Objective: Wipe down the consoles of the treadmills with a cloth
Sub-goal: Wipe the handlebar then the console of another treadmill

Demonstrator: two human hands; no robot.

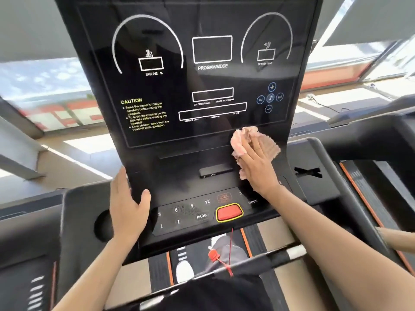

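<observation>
The crumpled pale-pink cloth [241, 140] lies against the glossy black treadmill console panel [202, 135], up and to the right of the red, yellow-rimmed stop button [229, 212]. The right hand [258, 169] presses it flat with straight fingers, so this grip is not closed and only palm pressure holds the cloth. The left hand [128, 205] is well left of the button, laid along the console's left edge with its thumb on the face. That grip looks relaxed and holds nothing.

The likeliest trouble is a downward stroke. The right wrist lies just above and right of the button, close to the printed touch keypad [190, 212] beside it, and a forearm or a trailing fold could press a key. Loose cloth might also catch on the small black port block [214, 172] directly above the button. With no fingers curled round it, the cloth could slide off the smooth panel and fall. The thin red safety cord with its clip [213, 254] hangs straight below the button and a dropped cloth could snag it.

There is most room above the button, where the whole display face is flat and unobstructed. To the right the panel's edge is near the cloth. Leftward strokes meet the bracing left hand.
</observation>
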